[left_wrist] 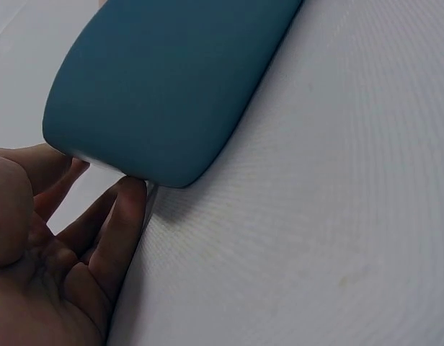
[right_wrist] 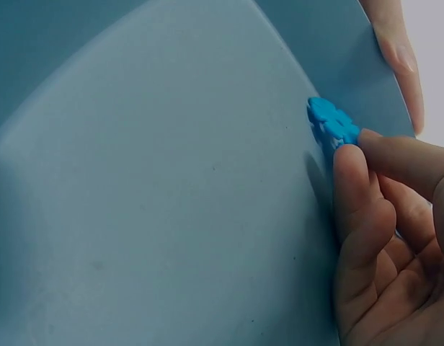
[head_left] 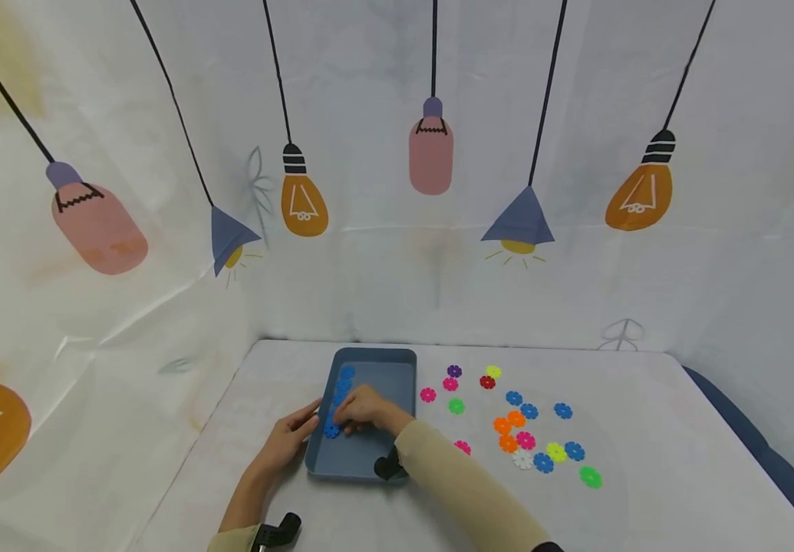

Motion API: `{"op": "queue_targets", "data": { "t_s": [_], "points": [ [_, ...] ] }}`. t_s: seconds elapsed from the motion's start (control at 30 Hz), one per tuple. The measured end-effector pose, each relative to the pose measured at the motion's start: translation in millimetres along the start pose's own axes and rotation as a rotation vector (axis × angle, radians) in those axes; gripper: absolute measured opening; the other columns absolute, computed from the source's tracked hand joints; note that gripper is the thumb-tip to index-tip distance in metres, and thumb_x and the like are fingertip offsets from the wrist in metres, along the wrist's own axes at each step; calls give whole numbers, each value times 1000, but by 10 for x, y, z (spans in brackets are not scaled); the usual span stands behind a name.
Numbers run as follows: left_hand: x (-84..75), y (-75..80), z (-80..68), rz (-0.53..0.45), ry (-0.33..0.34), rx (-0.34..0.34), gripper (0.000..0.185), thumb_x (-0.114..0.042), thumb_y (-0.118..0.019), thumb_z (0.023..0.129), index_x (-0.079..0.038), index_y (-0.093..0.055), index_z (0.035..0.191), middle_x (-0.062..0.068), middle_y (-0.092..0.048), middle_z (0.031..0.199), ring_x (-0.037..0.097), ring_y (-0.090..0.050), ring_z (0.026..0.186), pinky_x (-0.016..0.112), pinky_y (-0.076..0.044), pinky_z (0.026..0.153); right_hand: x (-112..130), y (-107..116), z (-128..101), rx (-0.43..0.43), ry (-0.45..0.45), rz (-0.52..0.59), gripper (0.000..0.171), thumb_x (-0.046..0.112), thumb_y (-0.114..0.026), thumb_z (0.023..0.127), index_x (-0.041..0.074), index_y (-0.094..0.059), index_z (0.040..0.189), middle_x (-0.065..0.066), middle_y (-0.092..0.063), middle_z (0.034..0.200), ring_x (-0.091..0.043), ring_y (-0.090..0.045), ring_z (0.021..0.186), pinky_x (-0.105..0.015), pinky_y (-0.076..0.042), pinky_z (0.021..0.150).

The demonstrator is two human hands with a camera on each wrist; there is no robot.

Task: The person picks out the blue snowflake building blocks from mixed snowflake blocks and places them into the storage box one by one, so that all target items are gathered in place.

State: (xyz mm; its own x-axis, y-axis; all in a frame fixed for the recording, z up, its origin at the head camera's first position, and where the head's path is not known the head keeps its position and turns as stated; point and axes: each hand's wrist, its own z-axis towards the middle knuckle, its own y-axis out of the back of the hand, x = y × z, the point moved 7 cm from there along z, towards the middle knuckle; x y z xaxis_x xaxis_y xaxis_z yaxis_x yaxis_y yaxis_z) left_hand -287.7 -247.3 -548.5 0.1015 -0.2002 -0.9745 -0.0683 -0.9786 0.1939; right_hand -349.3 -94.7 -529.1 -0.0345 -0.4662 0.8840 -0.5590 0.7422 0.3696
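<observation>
A blue-grey tray (head_left: 377, 454) lies on the table, with several blue flower-shaped discs (head_left: 345, 376) in a row down its left side. My right hand (head_left: 367, 408) is inside the tray and pinches a blue flower-shaped disc (right_wrist: 333, 121) between thumb and fingertip. In the right wrist view, that disc stands tilted near the tray's side wall (right_wrist: 373, 65). My left hand (head_left: 288, 438) rests beside the tray's left edge. Its fingertips (left_wrist: 132, 191) touch the outer side of the tray in the left wrist view, fingers loosely bent.
Loose flower-shaped discs lie right of the tray: orange (head_left: 509, 444), blue (head_left: 563, 411), pink (head_left: 428, 395), green (head_left: 591, 478), yellow (head_left: 557, 452), white (head_left: 522, 459), red (head_left: 487, 382) and purple (head_left: 454, 371). A printed sheet (head_left: 369, 291) hangs behind the white table (head_left: 673, 460).
</observation>
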Motion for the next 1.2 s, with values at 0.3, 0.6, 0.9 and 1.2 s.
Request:
{"op": "queue_targets", "data": {
  "t_s": [0.3, 0.6, 0.9, 1.2],
  "points": [
    [4, -4, 16, -24, 3, -3, 48, -18, -57, 100, -6, -45, 145, 24, -48, 140, 36, -49, 125, 47, -50, 91, 15, 5, -19, 4, -13, -26, 7, 8, -78, 82, 8, -78, 75, -3, -69, 64, -9, -62, 50, -18, -40, 42],
    [12, -4, 13, -15, 9, -11, 47, -18, -56, 100, -6, -46, 145, 25, -48, 139, 36, -50, 124, 46, -50, 91, 7, -2, -11, 3, -3, -32, 8, 9, -77, 83, 7, -78, 75, -3, -69, 63, -9, -62, 50, -19, -40, 42],
    [-31, 0, -4, 7, -3, -9, 48, -19, -56, 100, -5, -46, 145, 25, -49, 139, 37, -50, 124, 46, -51, 91, 30, 7, -12, 3, 5, -43, 6, 9, -77, 83, 8, -79, 78, -2, -69, 64, -10, -64, 52, -20, -41, 42],
    [-1, -3, 7, -9, 12, -30, 47, -17, -57, 100, -6, -47, 144, 24, -50, 137, 37, -52, 122, 48, -50, 90, 2, 10, -7, 19, 5, -32, 6, 9, -76, 84, 7, -79, 79, -3, -69, 64, -11, -65, 54, -18, -42, 43]
  ]
}}
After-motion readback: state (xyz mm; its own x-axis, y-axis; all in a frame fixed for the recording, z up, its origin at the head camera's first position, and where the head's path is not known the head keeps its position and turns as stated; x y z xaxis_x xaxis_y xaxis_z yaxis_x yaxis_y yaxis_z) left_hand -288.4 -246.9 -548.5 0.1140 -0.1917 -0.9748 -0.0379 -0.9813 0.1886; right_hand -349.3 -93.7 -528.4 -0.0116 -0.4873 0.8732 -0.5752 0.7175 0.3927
